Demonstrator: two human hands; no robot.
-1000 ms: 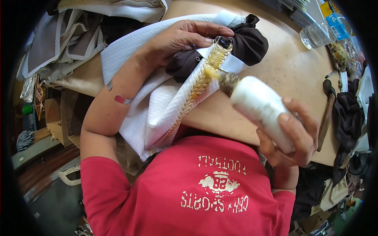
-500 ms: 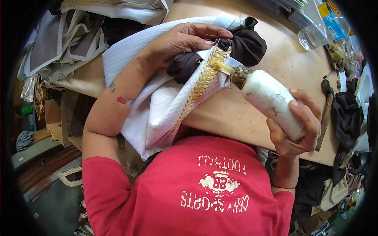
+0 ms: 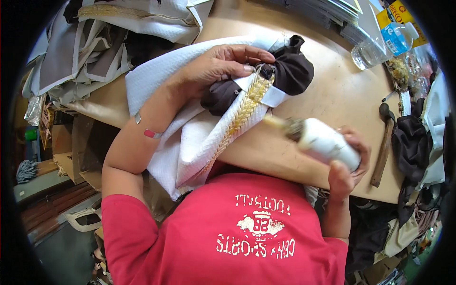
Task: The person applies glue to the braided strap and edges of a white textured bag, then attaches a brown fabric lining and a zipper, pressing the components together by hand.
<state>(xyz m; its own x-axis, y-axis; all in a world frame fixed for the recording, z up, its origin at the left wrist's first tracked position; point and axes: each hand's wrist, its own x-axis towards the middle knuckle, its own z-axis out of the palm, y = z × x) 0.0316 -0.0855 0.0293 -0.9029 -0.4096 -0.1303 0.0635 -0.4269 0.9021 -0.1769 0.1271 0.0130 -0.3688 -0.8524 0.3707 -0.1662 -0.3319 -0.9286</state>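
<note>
My left hand (image 3: 228,64) pinches the upper end of a white textured fabric piece (image 3: 164,64) at the table's middle. A golden braided strip (image 3: 242,111) runs along its edge, with a yellowish wet patch near the top. Dark brown cloth (image 3: 294,71) is bunched around that end, with a dark knot-like bit beside my fingertips. My right hand (image 3: 354,156) grips a white squeeze bottle (image 3: 327,145), smudged and crusted brown at the neck. Its yellowish nozzle is blurred by motion and points at the braid, a little apart from it.
A wooden-handled tool (image 3: 384,145) lies to the right, beside dark cloth (image 3: 411,142). A clear water bottle (image 3: 382,47) rests at the far right near stacked sheets (image 3: 327,16). Grey and white fabric pieces (image 3: 76,59) are heaped at the far left. The table's front edge is near my body.
The bottle has moved left and down, its nozzle coming off the braid. A small white tab by the braid now shows more fully. My left hand keeps its hold and has shifted slightly downward.
</note>
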